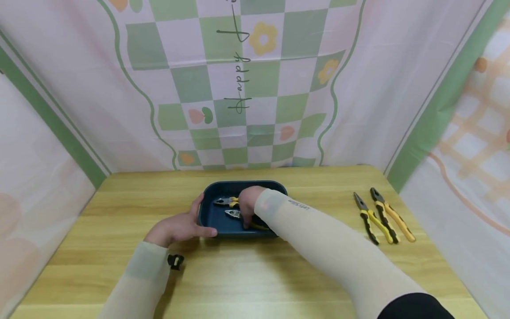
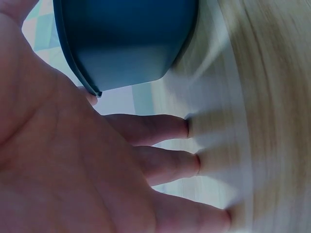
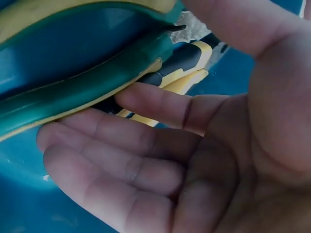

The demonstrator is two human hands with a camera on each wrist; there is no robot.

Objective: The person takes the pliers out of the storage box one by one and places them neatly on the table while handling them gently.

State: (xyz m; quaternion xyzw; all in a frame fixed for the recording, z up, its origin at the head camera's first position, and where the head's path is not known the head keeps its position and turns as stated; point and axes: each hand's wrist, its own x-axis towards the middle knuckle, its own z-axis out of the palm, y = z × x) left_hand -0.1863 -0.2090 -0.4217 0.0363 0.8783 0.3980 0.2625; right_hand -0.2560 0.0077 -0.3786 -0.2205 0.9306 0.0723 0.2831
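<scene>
A dark blue tray (image 1: 223, 223) sits on the table. My left hand (image 1: 179, 227) rests at its left end, thumb on the front rim and index finger along the outer wall. In the left wrist view, the other fingers (image 2: 167, 164) stretch straight down to the table. My right hand (image 1: 250, 204) reaches inside the tray. Its fingers (image 3: 121, 170) touch the underside of a green-and-yellow handle on a pair of pliers (image 3: 92, 87), without wrapping round it. Another pair of pliers (image 1: 227, 202), with yellow-and-black handles, lies beside them, partly hidden by the hand.
To the right on the wooden table (image 1: 131, 195) lie long-nose pliers (image 1: 372, 217) and another pair of yellow-and-black pliers (image 1: 392, 215), side by side. A patterned curtain (image 1: 247, 88) hangs behind the table's far edge. A small black device (image 1: 175, 261) is at the left wrist.
</scene>
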